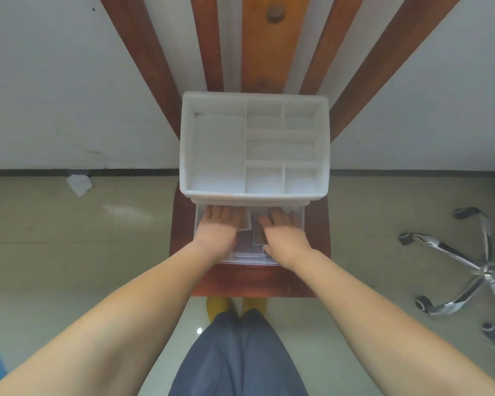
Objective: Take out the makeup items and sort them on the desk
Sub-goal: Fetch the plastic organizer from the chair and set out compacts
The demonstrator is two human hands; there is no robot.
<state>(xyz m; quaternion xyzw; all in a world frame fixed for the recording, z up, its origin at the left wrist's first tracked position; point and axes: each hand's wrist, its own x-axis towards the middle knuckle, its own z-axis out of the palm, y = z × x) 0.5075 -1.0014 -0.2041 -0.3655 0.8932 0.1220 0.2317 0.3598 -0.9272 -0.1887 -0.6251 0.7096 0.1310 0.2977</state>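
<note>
Hands reach into the clear drawer (299,221) pulled out under the white organizer (255,144) on the counter (257,281); left hand (217,228) and right hand (283,231) lie flat, fingers straight, over small makeup items (258,234)

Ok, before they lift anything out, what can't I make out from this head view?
- Drawer contents: mostly under the left hand and right hand; only blurred flat items show between them.
- Grip: fingertips covered by the organizer overhang, so holding or just resting is unclear.
- Drawer's back part: under the organizer.
- Chair base: cut by the right edge.
</note>
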